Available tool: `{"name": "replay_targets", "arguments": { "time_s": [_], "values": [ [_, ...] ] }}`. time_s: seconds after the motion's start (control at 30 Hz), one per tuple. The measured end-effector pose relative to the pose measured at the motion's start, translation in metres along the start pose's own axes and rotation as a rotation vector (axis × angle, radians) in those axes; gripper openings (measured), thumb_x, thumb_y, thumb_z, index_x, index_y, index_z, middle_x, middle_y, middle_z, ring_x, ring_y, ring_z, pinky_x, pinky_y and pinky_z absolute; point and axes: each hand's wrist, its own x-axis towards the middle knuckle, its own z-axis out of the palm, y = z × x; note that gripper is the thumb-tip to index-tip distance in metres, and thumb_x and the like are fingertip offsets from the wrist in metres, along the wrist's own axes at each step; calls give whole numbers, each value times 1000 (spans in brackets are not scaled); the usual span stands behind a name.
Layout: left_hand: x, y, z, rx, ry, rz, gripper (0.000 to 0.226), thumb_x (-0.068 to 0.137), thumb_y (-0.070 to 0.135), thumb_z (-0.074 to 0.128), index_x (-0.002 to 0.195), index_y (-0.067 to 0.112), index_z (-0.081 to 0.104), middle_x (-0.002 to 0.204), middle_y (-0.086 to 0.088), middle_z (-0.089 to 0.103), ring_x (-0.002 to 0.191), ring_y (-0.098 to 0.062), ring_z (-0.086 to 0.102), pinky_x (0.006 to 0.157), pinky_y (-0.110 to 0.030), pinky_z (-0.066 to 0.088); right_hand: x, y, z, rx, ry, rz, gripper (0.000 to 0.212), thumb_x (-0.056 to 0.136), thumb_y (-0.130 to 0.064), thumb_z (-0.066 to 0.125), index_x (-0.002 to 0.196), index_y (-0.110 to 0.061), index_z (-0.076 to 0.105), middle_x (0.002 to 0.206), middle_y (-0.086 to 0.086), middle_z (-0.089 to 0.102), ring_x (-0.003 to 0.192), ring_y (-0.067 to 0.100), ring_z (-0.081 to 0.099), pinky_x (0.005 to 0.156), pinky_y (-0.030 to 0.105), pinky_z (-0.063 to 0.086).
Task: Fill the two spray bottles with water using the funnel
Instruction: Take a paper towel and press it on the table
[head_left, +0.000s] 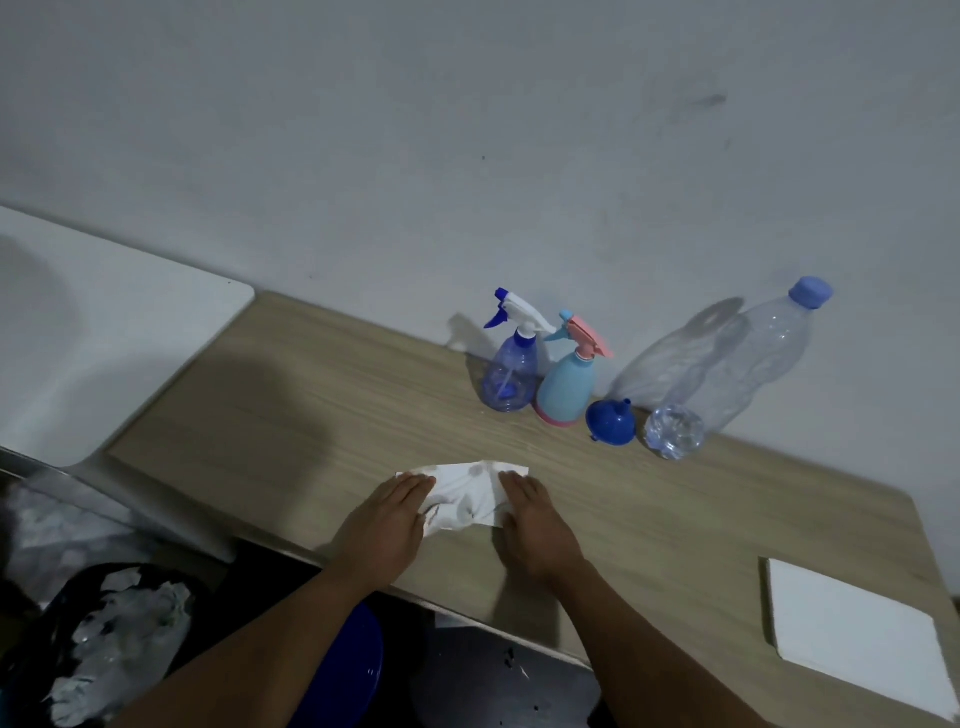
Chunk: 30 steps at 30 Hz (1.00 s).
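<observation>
A clear blue spray bottle (510, 368) with a white and blue trigger stands by the wall. Beside it on the right stands a light blue spray bottle (567, 387) with a pink trigger. A blue funnel (611, 422) lies on its side next to a large clear water bottle (737, 371) with a blue cap, almost empty. Nearer the front edge, my left hand (389, 525) and my right hand (535, 525) lie flat on the two ends of a damp, stained white paper towel (466, 493) on the wooden table (291, 415). Both spray heads are on their bottles.
A stack of white paper napkins (852, 631) lies at the table's right front corner. A white surface (104, 322) adjoins the table on the left. Below the front edge are a black bin with crumpled tissues (119, 639) and a blue round object (353, 670).
</observation>
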Motion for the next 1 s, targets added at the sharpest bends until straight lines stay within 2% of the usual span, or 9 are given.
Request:
{"name": "replay_targets", "arguments": {
  "time_s": [0.13,0.27,0.4,0.47,0.57,0.67,0.73,0.9,1.0],
  "values": [
    [-7,9,-8,-10,17,-70,49,85,15,67,134,16,60,126,-2,68,115,-25,62,94,-35,54,-16,2,7,16,81,15,51,96,-21,52,146,-17,48,141,4,56,133,21,45,110,35,42],
    [-10,16,-12,-42,62,-113,47,81,8,71,127,16,66,117,-1,73,102,-25,66,87,-35,56,-23,-9,6,45,106,38,45,96,-19,53,140,-24,54,127,-3,63,115,18,54,96,31,47],
    [-15,16,-13,-199,74,-235,42,79,4,69,118,17,70,106,2,74,92,-15,68,85,-27,54,-31,-9,6,412,169,180,41,85,-15,57,125,-24,62,111,-10,71,98,2,65,87,24,52],
    [-18,25,-19,-288,55,-279,26,81,0,67,100,17,72,94,2,73,79,-5,65,74,-17,51,-37,-7,5,512,257,219,26,86,-3,59,107,-17,58,90,-9,68,78,-2,64,71,13,48],
    [-20,43,-22,-338,0,-282,32,86,-3,59,77,26,67,78,6,68,65,4,58,61,-6,40,-50,3,0,563,342,258,17,87,7,58,87,-6,48,71,-2,53,61,4,48,59,20,38],
    [-21,66,-21,-410,-77,-292,31,90,-3,53,89,21,74,85,8,69,80,-6,66,66,-2,41,-67,23,-5,573,388,314,21,83,12,58,74,-7,54,68,-2,57,60,4,51,59,21,40],
    [-21,89,-21,-449,-101,-284,29,89,-1,55,95,21,74,89,10,69,84,1,65,70,-5,42,-83,37,-14,594,419,340,26,82,14,58,72,-10,60,69,-3,62,62,1,57,59,13,42],
    [-30,162,-10,-446,-188,-176,32,84,-3,60,109,12,73,83,11,62,67,19,56,65,0,40,-147,75,-41,712,481,399,16,83,12,64,87,-2,71,68,-9,63,53,-2,56,56,11,43],
    [-43,210,13,-499,-237,-202,25,81,-2,68,90,21,74,56,10,52,45,3,51,51,-8,39,-204,105,-49,743,435,443,21,84,8,67,89,-12,73,59,-11,54,48,0,47,56,17,42]
  ]
}}
